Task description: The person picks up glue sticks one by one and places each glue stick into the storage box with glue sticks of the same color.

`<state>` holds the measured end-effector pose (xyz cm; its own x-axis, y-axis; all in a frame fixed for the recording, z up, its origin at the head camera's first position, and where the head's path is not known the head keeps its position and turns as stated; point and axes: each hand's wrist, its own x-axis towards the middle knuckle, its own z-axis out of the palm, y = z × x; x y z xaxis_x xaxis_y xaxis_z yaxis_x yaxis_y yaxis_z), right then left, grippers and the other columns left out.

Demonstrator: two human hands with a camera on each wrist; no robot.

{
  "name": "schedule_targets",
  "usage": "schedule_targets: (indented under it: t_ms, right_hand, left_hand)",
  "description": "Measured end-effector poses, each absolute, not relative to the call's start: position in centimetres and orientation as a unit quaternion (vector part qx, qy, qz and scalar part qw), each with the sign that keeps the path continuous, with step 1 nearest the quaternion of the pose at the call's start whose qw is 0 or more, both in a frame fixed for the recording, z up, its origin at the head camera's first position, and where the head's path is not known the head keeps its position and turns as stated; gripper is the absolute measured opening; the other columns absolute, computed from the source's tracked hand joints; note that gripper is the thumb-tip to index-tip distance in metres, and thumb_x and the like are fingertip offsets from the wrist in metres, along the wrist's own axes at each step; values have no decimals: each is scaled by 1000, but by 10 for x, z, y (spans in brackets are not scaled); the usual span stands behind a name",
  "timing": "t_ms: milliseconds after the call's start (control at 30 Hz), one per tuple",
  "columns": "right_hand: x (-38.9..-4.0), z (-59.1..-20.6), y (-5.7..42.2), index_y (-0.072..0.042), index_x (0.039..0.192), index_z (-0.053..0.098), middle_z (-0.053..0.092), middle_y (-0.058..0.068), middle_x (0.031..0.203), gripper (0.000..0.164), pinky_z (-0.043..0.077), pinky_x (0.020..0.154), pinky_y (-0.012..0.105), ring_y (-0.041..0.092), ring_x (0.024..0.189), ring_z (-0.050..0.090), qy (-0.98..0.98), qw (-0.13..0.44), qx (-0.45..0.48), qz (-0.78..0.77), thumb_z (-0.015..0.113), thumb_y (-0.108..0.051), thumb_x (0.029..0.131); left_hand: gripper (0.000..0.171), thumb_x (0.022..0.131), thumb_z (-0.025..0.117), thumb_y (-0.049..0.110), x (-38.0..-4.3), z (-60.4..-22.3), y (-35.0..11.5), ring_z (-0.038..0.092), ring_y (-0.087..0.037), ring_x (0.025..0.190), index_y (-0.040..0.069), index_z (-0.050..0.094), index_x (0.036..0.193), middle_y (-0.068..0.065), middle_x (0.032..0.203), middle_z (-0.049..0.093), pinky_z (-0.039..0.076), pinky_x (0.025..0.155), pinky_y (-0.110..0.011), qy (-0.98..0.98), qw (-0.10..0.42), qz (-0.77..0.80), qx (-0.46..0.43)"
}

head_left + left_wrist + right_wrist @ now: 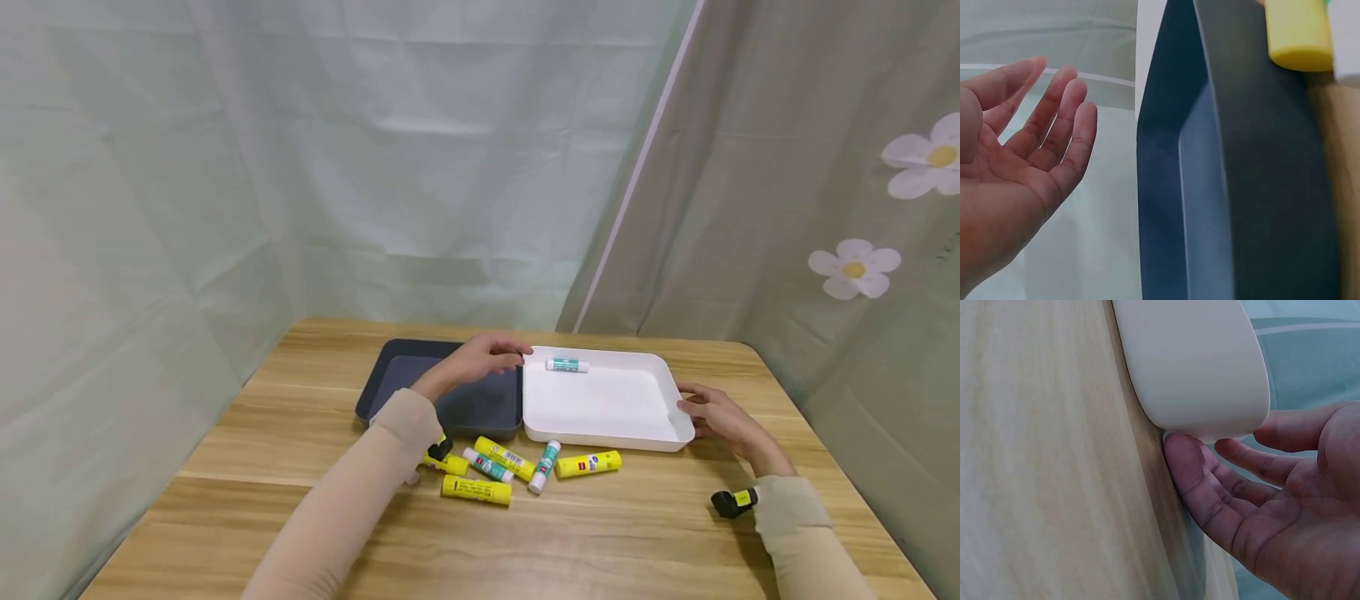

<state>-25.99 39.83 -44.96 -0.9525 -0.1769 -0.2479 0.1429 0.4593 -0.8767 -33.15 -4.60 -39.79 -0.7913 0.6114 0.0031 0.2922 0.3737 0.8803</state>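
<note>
A wooden bench (300,517) is being used, with pale curtains (225,167) hanging around it. Two trays are being kept side by side on it: a dark tray (397,375) on the left and a white tray (600,408) on the right, their sides touching.

The left hand (480,358) is being held over the back of the dark tray, near the seam between the trays. In the left wrist view its fingers (1054,119) are being held loose and open, with nothing in them. The right hand (720,417) is being rested against the right edge of the white tray, fingers straight, holding nothing.

One green glue stick (567,365) is lying in the white tray, near its back edge. A small heap of glue sticks (510,471), yellow ones and green ones, is lying on the bench just in front of the trays.

It is judged that the white tray is best kept steady by the right hand while sticks are being picked up one at a time.
</note>
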Motion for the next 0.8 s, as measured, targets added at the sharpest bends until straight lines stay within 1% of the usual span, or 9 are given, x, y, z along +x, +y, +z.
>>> schedule_targets:
  t_ms: [67,167,300,433,500,633,700,800]
  right_hand:
    - [-260,-450,398,15,157,20,53,28,124,61,58,81,36,23,99,64,840,153,-9,-521,47,-15,111]
    - [-259,-451,398,16,156,20,54,27,123,61,59,79,36,22,97,65,836,152,-11,-527,47,-14,111]
    - [-259,-452,396,16,156,21,56,25,121,60,59,78,36,21,95,66,829,155,-18,-537,47,-12,110]
    - [-257,-452,395,16,156,21,56,26,121,60,59,78,36,22,96,66,831,154,-20,-535,47,-12,110]
    - [-257,-451,396,16,156,21,55,26,121,60,59,78,35,22,96,66,835,151,-16,-529,47,-12,110]
    - [-257,-451,398,16,156,21,54,28,124,60,59,78,36,23,97,66,840,151,-14,-521,46,-13,111]
    - [-257,-452,399,16,156,21,54,28,125,60,59,79,36,24,98,66,841,152,-14,-520,46,-14,111]
    - [-258,-453,398,16,156,20,54,30,127,60,59,79,36,25,100,66,841,152,-15,-520,46,-14,111]
  left_hand:
    - [34,109,57,18,-328,-398,-49,61,-37,122,10,66,141,-14,135,66,49,105,-54,810,165,490,275]
    - [34,109,57,17,-321,-398,-55,60,-39,125,9,65,141,-16,139,64,47,105,-57,802,166,496,287]
    - [34,109,57,18,-307,-400,-69,60,-41,125,8,65,140,-15,136,66,48,103,-59,802,167,491,296]
    - [33,109,58,20,-294,-403,-82,60,-40,125,9,67,138,-11,132,69,50,102,-55,809,165,478,300]
    - [32,109,58,20,-288,-403,-87,61,-39,126,9,68,137,-10,132,69,52,101,-51,810,160,472,308]
    - [31,109,57,22,-277,-400,-94,62,-37,126,14,69,136,-8,132,69,54,99,-43,815,155,462,314]
    - [31,109,57,22,-272,-399,-98,62,-36,125,13,69,137,-8,132,69,54,99,-43,817,155,457,317]
    - [31,109,58,22,-264,-399,-104,64,-31,123,14,69,137,-8,131,70,54,99,-42,818,148,450,325]
